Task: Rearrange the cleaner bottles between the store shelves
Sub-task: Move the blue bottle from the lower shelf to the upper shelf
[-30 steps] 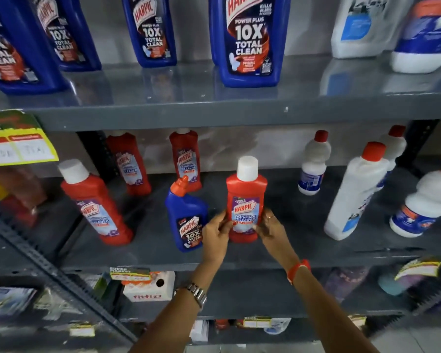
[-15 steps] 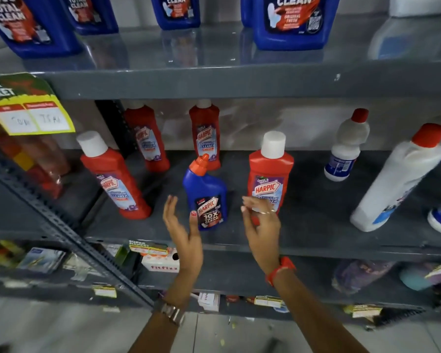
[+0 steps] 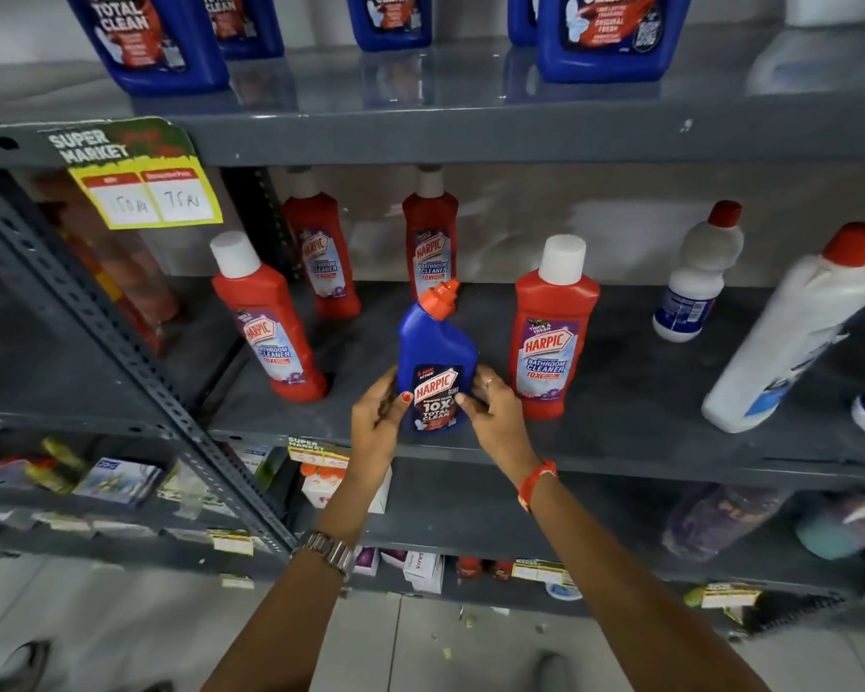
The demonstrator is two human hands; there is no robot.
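A small blue Harpic bottle point(image 3: 435, 357) with an orange angled cap stands near the front edge of the middle shelf point(image 3: 620, 442). My left hand point(image 3: 378, 422) grips its lower left side and my right hand point(image 3: 495, 409) grips its lower right side. Just right of it stands a red Harpic bathroom cleaner bottle point(image 3: 550, 332) with a white cap. Another red bottle point(image 3: 268, 322) leans at the left, and two more red ones point(image 3: 323, 257) point(image 3: 430, 237) stand at the back. Large blue Harpic bottles point(image 3: 610, 32) line the top shelf point(image 3: 470, 132).
White bottles with red caps point(image 3: 695, 277) point(image 3: 795, 337) stand at the right of the middle shelf. A yellow price tag point(image 3: 146, 192) hangs from the top shelf's edge. A slanted perforated metal upright point(image 3: 121, 352) crosses the left. Boxes and packets fill the lower shelves.
Both hands let go of the red bottle, opened, then moved left and closed on the small blue bottle. The camera has tilted down and moved closer.
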